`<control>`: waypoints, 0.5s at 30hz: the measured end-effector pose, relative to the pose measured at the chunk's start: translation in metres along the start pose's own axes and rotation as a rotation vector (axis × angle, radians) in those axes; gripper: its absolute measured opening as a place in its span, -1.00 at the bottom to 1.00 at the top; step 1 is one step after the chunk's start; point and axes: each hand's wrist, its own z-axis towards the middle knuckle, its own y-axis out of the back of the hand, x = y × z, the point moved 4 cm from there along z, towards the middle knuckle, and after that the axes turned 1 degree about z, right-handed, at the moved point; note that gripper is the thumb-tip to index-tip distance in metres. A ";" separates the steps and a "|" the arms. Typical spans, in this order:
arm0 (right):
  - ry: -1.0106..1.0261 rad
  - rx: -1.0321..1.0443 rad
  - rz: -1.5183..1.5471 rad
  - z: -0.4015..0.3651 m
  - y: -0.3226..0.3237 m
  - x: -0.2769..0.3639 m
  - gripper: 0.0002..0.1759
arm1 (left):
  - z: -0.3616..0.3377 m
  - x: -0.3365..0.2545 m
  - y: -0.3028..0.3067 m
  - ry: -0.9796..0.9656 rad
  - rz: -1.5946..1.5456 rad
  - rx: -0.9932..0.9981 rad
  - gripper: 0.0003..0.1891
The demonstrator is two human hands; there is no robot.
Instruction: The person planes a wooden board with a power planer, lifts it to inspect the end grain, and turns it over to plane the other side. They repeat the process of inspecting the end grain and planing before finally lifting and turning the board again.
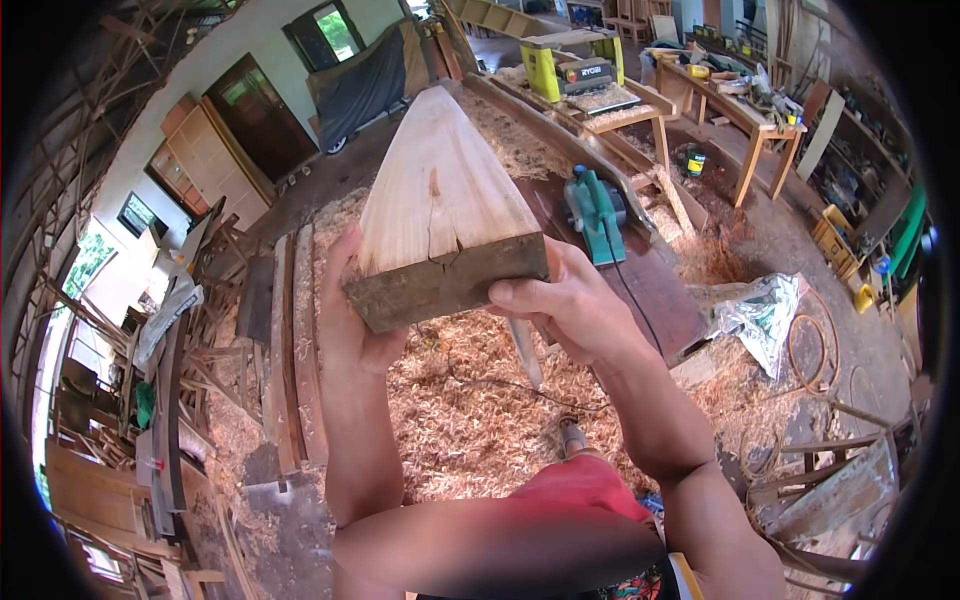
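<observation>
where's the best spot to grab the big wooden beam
Probably the two long sides by the near end, one hand from each side, as the left hand and right hand do. The wooden beam is long, with a thick, squared end face; that face is cracked near the middle, so its edges look the safer hold.

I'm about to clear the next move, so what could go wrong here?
Cracks at the near end of the timber could spread or splinter, with the right hand gripping close by. Footing may also be poor: loose shavings lie around the foot, and the dark cord there could snag it.
</observation>
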 end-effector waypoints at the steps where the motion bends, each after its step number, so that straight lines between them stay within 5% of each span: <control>1: 0.014 0.004 0.000 0.001 0.001 -0.002 -0.38 | 0.000 0.000 0.000 0.005 -0.004 0.014 -0.51; 8: -0.035 -0.019 -0.029 -0.001 0.003 0.003 -0.38 | 0.003 -0.001 -0.002 0.005 -0.008 -0.003 -0.49; 11: -0.044 -0.067 0.091 -0.001 0.003 0.002 -0.10 | 0.003 -0.004 -0.005 0.005 -0.037 0.052 -0.47; 15: -0.135 -0.077 0.118 0.006 0.000 0.011 0.53 | 0.009 -0.016 -0.006 0.001 -0.084 0.064 -0.48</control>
